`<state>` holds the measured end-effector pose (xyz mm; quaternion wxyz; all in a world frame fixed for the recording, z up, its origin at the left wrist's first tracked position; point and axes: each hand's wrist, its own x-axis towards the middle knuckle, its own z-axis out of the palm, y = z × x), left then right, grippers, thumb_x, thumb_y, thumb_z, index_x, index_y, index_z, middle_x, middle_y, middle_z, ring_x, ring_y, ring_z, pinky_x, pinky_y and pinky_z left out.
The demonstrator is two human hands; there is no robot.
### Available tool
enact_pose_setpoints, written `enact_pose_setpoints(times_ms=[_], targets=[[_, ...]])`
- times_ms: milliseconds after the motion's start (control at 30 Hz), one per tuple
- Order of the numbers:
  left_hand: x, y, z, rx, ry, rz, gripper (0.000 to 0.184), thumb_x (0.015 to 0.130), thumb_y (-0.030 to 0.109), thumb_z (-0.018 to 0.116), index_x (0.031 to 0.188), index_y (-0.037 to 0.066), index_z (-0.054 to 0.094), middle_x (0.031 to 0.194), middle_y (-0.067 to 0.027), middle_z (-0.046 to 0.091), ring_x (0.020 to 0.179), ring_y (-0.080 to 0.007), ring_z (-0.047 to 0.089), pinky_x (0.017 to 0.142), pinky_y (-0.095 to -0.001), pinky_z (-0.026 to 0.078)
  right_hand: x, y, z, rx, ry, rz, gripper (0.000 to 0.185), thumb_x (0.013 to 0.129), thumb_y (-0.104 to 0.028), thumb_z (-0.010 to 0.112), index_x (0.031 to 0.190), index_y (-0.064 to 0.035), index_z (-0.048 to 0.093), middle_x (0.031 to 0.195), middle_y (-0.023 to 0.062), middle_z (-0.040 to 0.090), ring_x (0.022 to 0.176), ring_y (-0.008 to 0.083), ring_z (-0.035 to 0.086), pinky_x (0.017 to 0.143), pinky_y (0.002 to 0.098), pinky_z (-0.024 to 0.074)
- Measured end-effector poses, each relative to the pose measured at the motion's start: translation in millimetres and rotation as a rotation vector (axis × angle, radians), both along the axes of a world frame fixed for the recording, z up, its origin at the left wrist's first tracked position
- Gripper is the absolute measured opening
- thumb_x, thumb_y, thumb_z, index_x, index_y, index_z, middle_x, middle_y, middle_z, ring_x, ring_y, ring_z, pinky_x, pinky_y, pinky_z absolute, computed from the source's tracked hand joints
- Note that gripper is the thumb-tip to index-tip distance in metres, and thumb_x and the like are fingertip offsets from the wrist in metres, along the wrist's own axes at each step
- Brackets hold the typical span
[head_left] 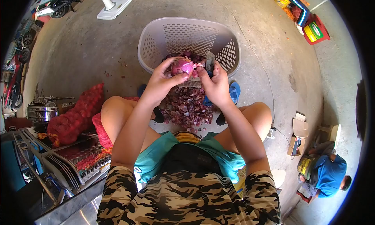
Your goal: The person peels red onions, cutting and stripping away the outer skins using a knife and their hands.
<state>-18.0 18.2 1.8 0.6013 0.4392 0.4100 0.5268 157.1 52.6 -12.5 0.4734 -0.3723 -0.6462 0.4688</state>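
Note:
My left hand (163,80) is wrapped round a red onion (182,66) with a shiny purple surface, held over the near rim of a grey perforated plastic basket (151,40). Close against the onion's right side is my right hand (216,85), its thumb and fingers pressing on a loose strip of peel. A short, broad, dirty knife blade (210,61) sticks up from that hand; its handle is mostly hidden by my fingers. More red onions (187,53) lie in the basket, partly covered by my hands. A heap of onion skins (188,108) covers the floor between my legs.
Red mesh sacks of onions (76,113) lie on the left beside a metal rack (66,158). Blue slippers (234,92) sit near the basket. A cable (258,55) crosses the floor. Another person (330,174) sits at right; a red bucket (315,31) stands at upper right.

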Motion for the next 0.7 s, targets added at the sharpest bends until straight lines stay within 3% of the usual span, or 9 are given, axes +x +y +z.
enact_pose_setpoints(times_ms=[67, 167, 333, 467, 700], targets=[[-2, 0, 2, -0.062, -0.070, -0.019, 0.048, 0.082, 0.007, 0.065, 0.126, 0.000, 0.046, 0.116, -0.0084, 0.057, 0.105, -0.0154, 0.056, 0.088, -0.0297, 0.046, 1, 0, 0, -0.020, 0.004, -0.005, 0.013, 0.091, -0.009, 0.054, 0.102, -0.0014, 0.051, 0.078, 0.0023, 0.058, 0.066, 0.0083, 0.051, 0.059, 0.0231, 0.0399], [-5, -1, 4, -0.134, -0.194, -0.040, 0.049, 0.085, 0.008, 0.063, 0.129, 0.002, 0.044, 0.119, -0.0086, 0.055, 0.104, -0.0164, 0.056, 0.086, -0.0305, 0.047, 3, -2, 5, 0.035, -0.059, -0.063, 0.022, 0.089, -0.008, 0.053, 0.108, 0.0010, 0.048, 0.089, 0.0144, 0.063, 0.084, 0.0245, 0.062, 0.076, 0.0334, 0.0473], [-4, 1, -3, -0.135, -0.234, 0.026, 0.047, 0.088, 0.010, 0.061, 0.131, 0.006, 0.041, 0.119, -0.0077, 0.053, 0.104, -0.0164, 0.056, 0.085, -0.0309, 0.049, 4, -13, 16, 0.307, -0.352, -0.126, 0.028, 0.090, -0.013, 0.051, 0.112, -0.0007, 0.039, 0.086, 0.0226, 0.061, 0.078, 0.0405, 0.061, 0.066, 0.0427, 0.0489], [-6, 1, -7, -0.128, -0.275, 0.057, 0.047, 0.088, 0.012, 0.061, 0.131, 0.009, 0.040, 0.118, -0.0074, 0.054, 0.104, -0.0164, 0.056, 0.086, -0.0318, 0.050, 1, -15, 14, 0.363, -0.549, -0.012, 0.026, 0.088, -0.015, 0.053, 0.107, -0.0019, 0.041, 0.082, 0.0224, 0.062, 0.065, 0.0402, 0.061, 0.055, 0.0481, 0.0484], [-3, 0, 0, -0.103, -0.243, 0.091, 0.052, 0.085, 0.009, 0.066, 0.130, 0.010, 0.041, 0.119, -0.0083, 0.053, 0.103, -0.0170, 0.057, 0.085, -0.0312, 0.051, -1, -15, 18, 0.406, -0.641, -0.001, 0.027, 0.087, -0.013, 0.054, 0.108, -0.0024, 0.041, 0.078, 0.0204, 0.061, 0.063, 0.0387, 0.061, 0.054, 0.0463, 0.0484]])
